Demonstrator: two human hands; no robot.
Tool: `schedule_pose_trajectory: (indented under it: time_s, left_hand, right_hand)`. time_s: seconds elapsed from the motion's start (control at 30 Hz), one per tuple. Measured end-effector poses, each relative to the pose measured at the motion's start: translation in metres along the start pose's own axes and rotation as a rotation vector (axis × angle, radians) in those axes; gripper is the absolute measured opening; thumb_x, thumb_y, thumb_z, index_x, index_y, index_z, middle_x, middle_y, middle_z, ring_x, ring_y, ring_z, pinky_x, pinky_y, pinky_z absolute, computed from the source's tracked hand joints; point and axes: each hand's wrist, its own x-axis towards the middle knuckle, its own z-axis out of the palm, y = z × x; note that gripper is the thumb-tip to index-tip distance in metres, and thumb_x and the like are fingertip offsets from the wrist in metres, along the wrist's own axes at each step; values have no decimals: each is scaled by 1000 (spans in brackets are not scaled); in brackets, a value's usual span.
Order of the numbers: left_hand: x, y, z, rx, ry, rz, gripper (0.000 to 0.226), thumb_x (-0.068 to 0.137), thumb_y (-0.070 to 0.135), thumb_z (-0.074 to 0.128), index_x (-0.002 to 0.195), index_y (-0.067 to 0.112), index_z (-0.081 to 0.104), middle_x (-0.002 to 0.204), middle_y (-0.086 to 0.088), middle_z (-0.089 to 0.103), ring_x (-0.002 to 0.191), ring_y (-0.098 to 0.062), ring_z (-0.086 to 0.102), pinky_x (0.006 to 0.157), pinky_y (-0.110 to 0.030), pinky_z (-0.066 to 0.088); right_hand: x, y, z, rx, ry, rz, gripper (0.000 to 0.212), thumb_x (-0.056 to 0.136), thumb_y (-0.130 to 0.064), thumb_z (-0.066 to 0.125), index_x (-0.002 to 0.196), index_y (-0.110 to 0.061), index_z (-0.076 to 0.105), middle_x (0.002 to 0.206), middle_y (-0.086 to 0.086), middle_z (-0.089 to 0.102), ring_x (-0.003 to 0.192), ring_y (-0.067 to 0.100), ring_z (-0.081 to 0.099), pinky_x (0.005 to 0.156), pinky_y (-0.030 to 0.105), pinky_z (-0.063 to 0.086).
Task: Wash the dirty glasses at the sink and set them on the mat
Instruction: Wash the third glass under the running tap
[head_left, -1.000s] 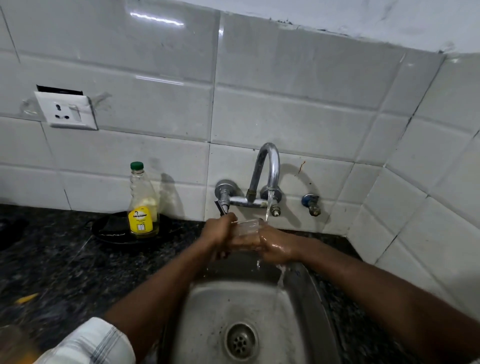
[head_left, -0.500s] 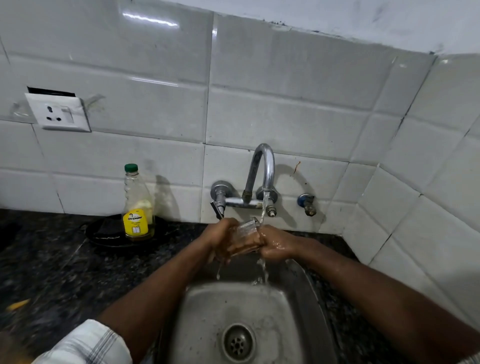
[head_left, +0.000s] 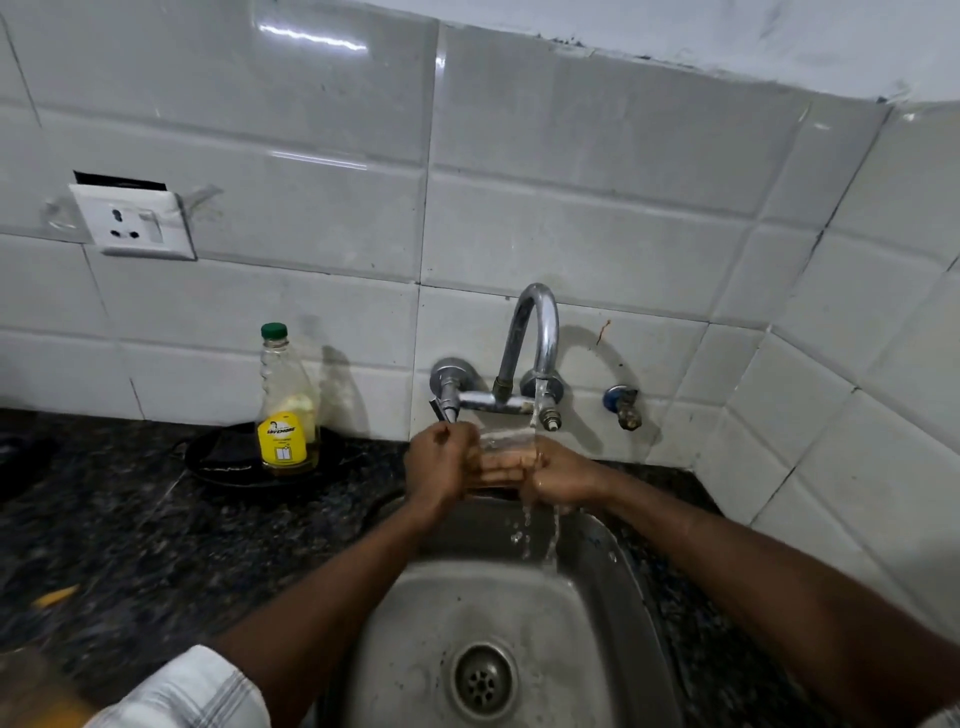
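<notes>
Head cam is all I get here, so this all comes off that one view.

The glass (head_left: 501, 457) is up under the tap (head_left: 530, 332), sandwiched between both hands over the back edge of the sink (head_left: 415, 649). The left hand (head_left: 439, 465) has its fingers curled round the left side and the right hand (head_left: 563, 475) grips the right side, so both are clamped on it. The water stream (head_left: 537, 410) lands at the right end of the glass and runs off the right hand into the basin. I can't tell which way the mouth faces.

My read is we're mid-rinse. To do it well I'd turn the glass so the stream hits inside and all round the rim, not just one end. Wet glass is slippery, so I'd hold on firmly with one hand while the other rubs.

On room to move, it's tight up top. The tap spout and its valve handles sit just behind the knuckles, and the small blue valve (head_left: 623, 408) is near the right wrist. The tiled corner wall (head_left: 831, 415) closes off the right side. The left is better: the dark tabletop (head_left: 130, 545) is open apart from the soap bottle (head_left: 285, 405) standing on a black pan (head_left: 223, 457). The mat isn't in view, so I'd lift clear of the sink rim before swinging out to find it.
</notes>
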Motion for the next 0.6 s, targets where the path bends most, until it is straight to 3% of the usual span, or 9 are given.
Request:
schedule_pose_trajectory:
  time_s: [0.07,0.13,0.17,0.23,0.33,0.37,0.47,0.53,0.6]
  left_hand:
    - [2,8,0,12,-26,-135,35,93,39,49,84,9,65,80,-15,69,64,-28,65,51,-33,53]
    - [5,16,-7,24,-246,-483,38,98,37,37,93,5,58,75,-14,63,49,-22,55,37,-20,39]
    - [6,15,-9,26,-310,-546,40,98,38,36,97,4,57,74,-14,63,46,-20,53,34,-18,35]
    - [3,16,-7,-43,-280,-456,45,98,44,42,100,3,61,78,-13,68,49,-23,58,37,-20,39]
    - [2,3,0,-35,17,-24,26,97,28,55,83,10,67,80,-11,70,69,-34,67,53,-33,51]
    - [4,3,1,13,45,-18,26,96,26,54,79,10,66,77,-12,69,69,-33,65,55,-33,49]
    - [9,9,0,-5,-185,-442,28,93,32,43,90,9,58,71,-11,63,57,-25,56,49,-25,40]
    - [8,13,-1,-4,-163,-489,23,92,29,44,88,10,56,66,-8,60,50,-22,53,46,-23,38]
    - [5,13,3,-85,4,-423,23,91,27,48,84,9,59,68,-10,63,47,-23,54,41,-22,38]
  right_hand:
    - [1,1,-1,-70,-5,-62,57,78,15,54,126,-15,61,122,0,65,115,12,62,97,40,53]
    - [-1,3,-3,-265,-4,-172,45,82,8,57,120,-15,64,122,2,65,113,13,61,98,36,51]
    - [-4,1,-4,-253,-7,-171,43,80,9,57,118,-11,65,120,2,65,110,12,60,97,32,51]
    - [-2,-1,-4,-93,-29,-138,49,73,15,53,118,-2,64,117,0,63,106,9,59,93,22,51]
    - [1,-4,-3,157,-38,59,65,68,16,53,127,-9,63,125,1,65,113,16,63,99,39,53]
    - [1,-1,-2,90,-39,8,65,71,14,55,129,-14,62,127,1,65,115,15,62,103,35,49]
    - [-3,-1,-5,-370,-51,-263,59,79,8,58,130,-21,62,132,2,62,118,11,55,103,14,39]
    - [-1,12,4,-343,-65,-181,57,79,5,60,130,-22,60,132,1,60,117,12,57,101,23,47]
    - [1,14,11,-102,-69,-58,54,79,3,63,126,-23,60,123,-3,63,112,11,62,93,37,55]
